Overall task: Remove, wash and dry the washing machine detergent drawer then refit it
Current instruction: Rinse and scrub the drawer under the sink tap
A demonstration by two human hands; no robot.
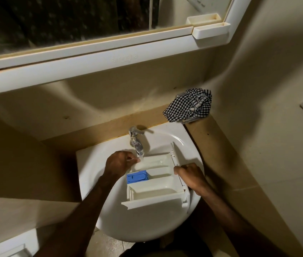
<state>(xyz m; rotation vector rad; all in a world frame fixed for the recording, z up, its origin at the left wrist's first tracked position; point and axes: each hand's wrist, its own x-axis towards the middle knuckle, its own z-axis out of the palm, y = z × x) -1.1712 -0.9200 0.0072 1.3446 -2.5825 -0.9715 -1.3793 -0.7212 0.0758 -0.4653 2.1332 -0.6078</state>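
rinsing the drawer under the tap

left hand (118, 161), fingers curled, rubs the far compartment of the white detergent drawer (154, 184) under the running tap (136, 140). right hand (188, 173) grips its front panel, steadying it across the sink (109, 210). best to tilt it so water drains. a checked cloth (189, 105) waits on the worktop corner.

Both my forearms are bare right up to where they leave the picture at about six o'clock, with no sleeve cuff showing on either. My left hand (120, 162) and my right hand (190, 173) wear no gloves, and I can make out no ring, watch or band at either wrist. The light is dim, so finer marks are lost to me.
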